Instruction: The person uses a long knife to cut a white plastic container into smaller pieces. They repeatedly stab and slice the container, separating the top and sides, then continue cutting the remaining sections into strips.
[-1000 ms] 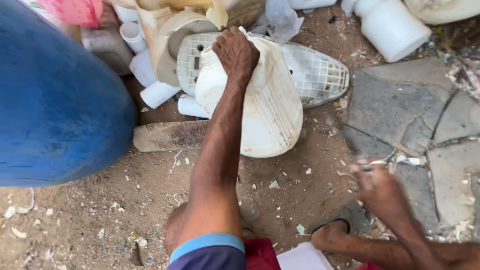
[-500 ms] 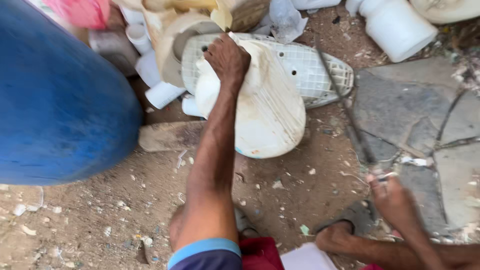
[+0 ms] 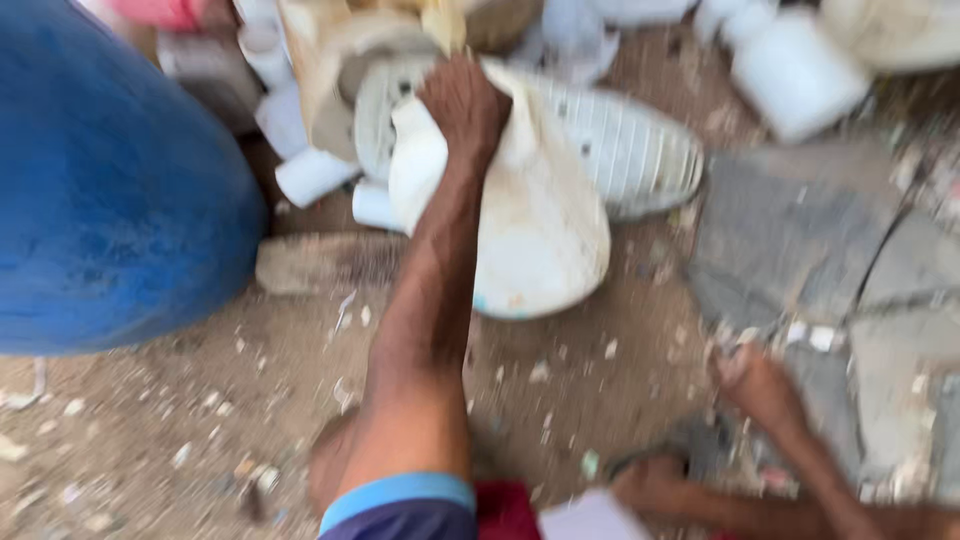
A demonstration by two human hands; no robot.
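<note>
left hand (image 3: 465, 105) grip clamps white jug (image 3: 535, 235) | right hand (image 3: 760, 385) grip unclear | blue drum (image 3: 110, 190) beside

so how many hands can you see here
2. The left hand is at top centre, gripping the top of a dirty white plastic container. The right hand is low on the right, over the grey stone slabs. The picture is blurred.

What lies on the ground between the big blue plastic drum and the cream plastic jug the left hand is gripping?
In the head view, between the blue drum and the cream jug held by the left hand lie short white pipe pieces and a flat stone.
</note>
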